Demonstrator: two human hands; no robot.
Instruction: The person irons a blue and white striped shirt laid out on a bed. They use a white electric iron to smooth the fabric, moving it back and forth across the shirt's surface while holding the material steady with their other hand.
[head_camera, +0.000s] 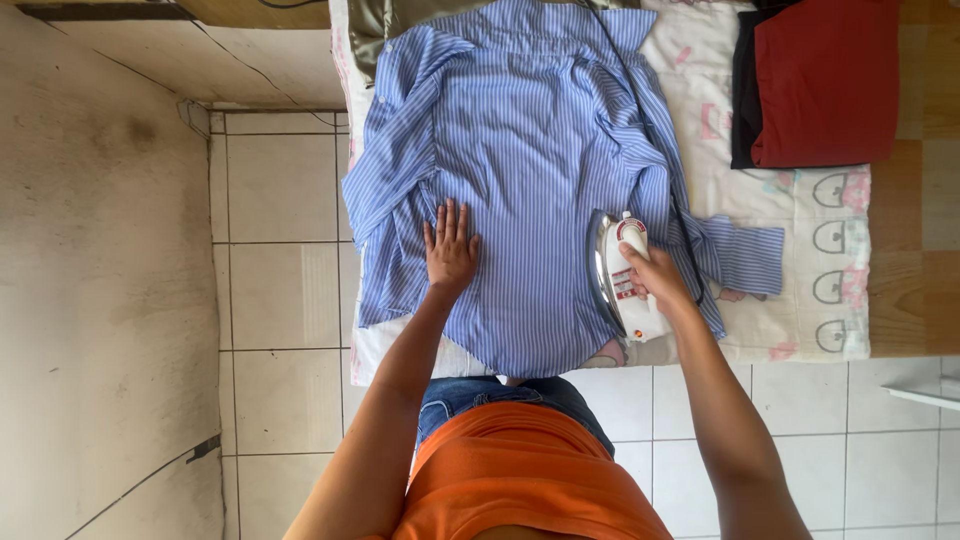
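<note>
Shirt of blue-and-white striped cotton (530, 170) lies spread across the white patterned cloth (800, 290). The left hand (450, 248) presses flat on it, fingers splayed. The right hand (655, 275) is clenched around the handle of a white electric iron with red label (618, 275), tilted on edge. Beyond the right hand lies a folded red garment (825, 80).
</note>
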